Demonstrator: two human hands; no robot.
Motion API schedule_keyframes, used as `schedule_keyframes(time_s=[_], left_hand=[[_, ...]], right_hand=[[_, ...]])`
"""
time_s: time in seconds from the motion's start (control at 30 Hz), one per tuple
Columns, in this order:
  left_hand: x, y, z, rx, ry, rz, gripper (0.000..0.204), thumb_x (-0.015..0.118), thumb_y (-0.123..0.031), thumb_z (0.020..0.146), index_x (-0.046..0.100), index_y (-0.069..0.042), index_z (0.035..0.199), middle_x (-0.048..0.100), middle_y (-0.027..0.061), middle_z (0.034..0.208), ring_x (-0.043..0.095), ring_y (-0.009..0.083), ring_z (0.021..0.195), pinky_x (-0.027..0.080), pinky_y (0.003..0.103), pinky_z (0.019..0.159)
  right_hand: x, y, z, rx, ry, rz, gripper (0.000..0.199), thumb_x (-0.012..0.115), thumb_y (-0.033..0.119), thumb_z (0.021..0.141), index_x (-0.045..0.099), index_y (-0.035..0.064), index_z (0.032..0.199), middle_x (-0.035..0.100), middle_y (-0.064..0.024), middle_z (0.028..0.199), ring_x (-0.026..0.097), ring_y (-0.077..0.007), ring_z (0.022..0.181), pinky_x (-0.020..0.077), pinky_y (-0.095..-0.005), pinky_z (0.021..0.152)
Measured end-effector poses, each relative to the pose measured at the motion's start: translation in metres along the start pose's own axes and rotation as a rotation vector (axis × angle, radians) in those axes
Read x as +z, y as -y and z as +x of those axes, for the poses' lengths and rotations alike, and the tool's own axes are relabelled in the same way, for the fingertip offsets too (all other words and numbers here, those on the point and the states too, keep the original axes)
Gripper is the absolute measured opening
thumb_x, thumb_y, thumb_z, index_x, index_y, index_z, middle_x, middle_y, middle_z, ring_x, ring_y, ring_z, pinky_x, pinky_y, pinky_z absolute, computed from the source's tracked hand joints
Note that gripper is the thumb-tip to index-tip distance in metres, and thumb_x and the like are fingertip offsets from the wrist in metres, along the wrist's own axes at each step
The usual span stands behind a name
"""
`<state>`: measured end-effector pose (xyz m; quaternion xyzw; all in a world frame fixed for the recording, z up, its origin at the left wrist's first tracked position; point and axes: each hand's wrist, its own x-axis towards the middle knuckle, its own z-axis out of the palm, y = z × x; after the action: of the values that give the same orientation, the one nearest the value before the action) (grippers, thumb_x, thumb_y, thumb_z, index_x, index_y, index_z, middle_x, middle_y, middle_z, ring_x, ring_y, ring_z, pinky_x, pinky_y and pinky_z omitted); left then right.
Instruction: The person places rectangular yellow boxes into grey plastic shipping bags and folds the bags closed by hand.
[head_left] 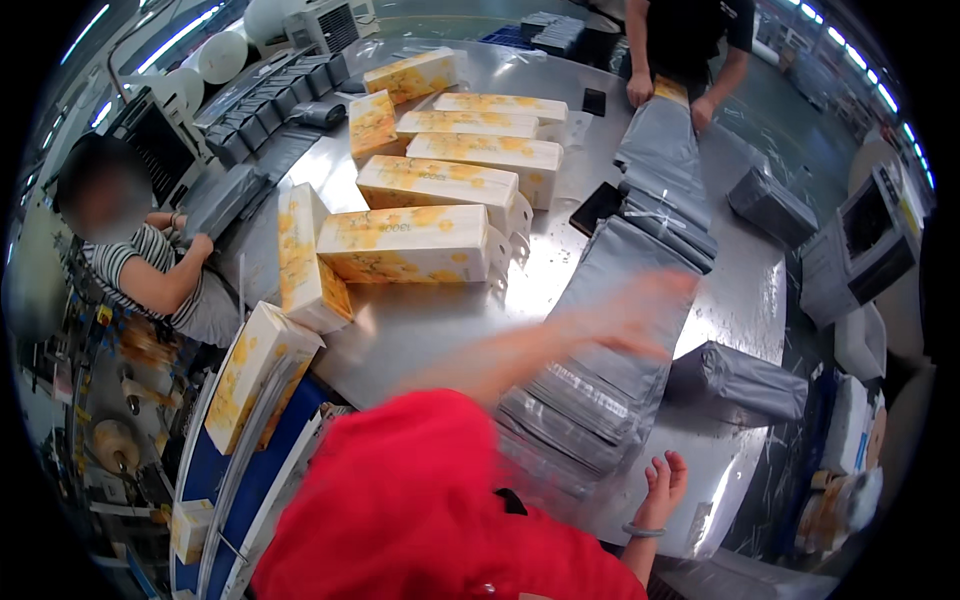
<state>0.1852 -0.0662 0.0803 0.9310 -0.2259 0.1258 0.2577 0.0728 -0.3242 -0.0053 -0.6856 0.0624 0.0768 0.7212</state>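
**Hands over the grey bags**

Steel packing table (420,330): blurred left hand (640,310) reaches toward one o'clock over flat grey plastic mailer bags (600,390), grip impossible to tell. Right hand (662,482), fingers spread, rests at five o'clock. Yellow-white rectangular boxes (405,243) lie at eleven.

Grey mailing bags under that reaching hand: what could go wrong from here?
1. The left hand is motion-blurred over the overlapping row of grey bags; a fast grab may pull out several or fan the row apart.
2. The right hand rests at the metal table edge beside the lowest bags, which could slide off.
3. The yellow-printed boxes are stacked close by; a wide sweep might knock the nearest one.
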Motion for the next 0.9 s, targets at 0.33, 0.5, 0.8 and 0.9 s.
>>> schedule_keyframes(time_s=[0.33, 0.5, 0.8, 0.9], left_hand=[[-0.213, 0.143, -0.270, -0.908, 0.182, 0.393, 0.100, 0.076, -0.027, 0.059, 0.025, -0.021, 0.145, 0.053, 0.0170, 0.103, 0.054, 0.0330, 0.097, 0.045, 0.039, 0.087], [-0.131, 0.059, -0.235, -0.793, -0.029, -0.988, 0.080, 0.070, -0.028, 0.080, 0.026, -0.004, 0.143, 0.045, 0.0131, 0.135, 0.043, 0.0184, 0.122, 0.036, 0.034, 0.101], [0.023, 0.079, -0.171, -0.101, 0.012, 0.243, 0.020, 0.059, -0.015, 0.080, 0.056, -0.002, 0.095, 0.060, 0.0150, 0.092, 0.058, 0.0342, 0.081, 0.048, 0.040, 0.070], [0.030, 0.091, -0.137, -0.315, 0.077, 0.289, 0.008, 0.055, -0.008, 0.080, 0.055, -0.002, 0.086, 0.059, 0.0160, 0.086, 0.060, 0.0339, 0.077, 0.047, 0.042, 0.065]], right_hand=[[0.056, 0.010, -0.015, -0.110, 0.069, -0.142, 0.010, 0.054, 0.008, 0.091, 0.057, 0.0014, 0.098, 0.058, -0.0035, 0.085, 0.055, -0.0100, 0.075, 0.0454, -0.0236, 0.069], [0.111, 0.079, 0.028, -0.504, 0.094, -0.086, 0.023, 0.048, 0.010, 0.094, 0.055, -0.0007, 0.114, 0.060, -0.0081, 0.106, 0.057, -0.0152, 0.098, 0.0443, -0.0278, 0.086], [0.097, -0.013, 0.062, -0.018, 0.227, 0.087, 0.021, 0.045, 0.017, 0.096, 0.055, 0.0013, 0.105, 0.062, -0.0062, 0.105, 0.058, -0.0191, 0.095, 0.0454, -0.0288, 0.083], [0.090, -0.036, 0.081, -0.870, 0.168, -1.021, 0.015, 0.049, 0.009, 0.090, 0.055, 0.0015, 0.101, 0.061, -0.0093, 0.095, 0.059, -0.0272, 0.085, 0.0473, -0.0298, 0.078]])
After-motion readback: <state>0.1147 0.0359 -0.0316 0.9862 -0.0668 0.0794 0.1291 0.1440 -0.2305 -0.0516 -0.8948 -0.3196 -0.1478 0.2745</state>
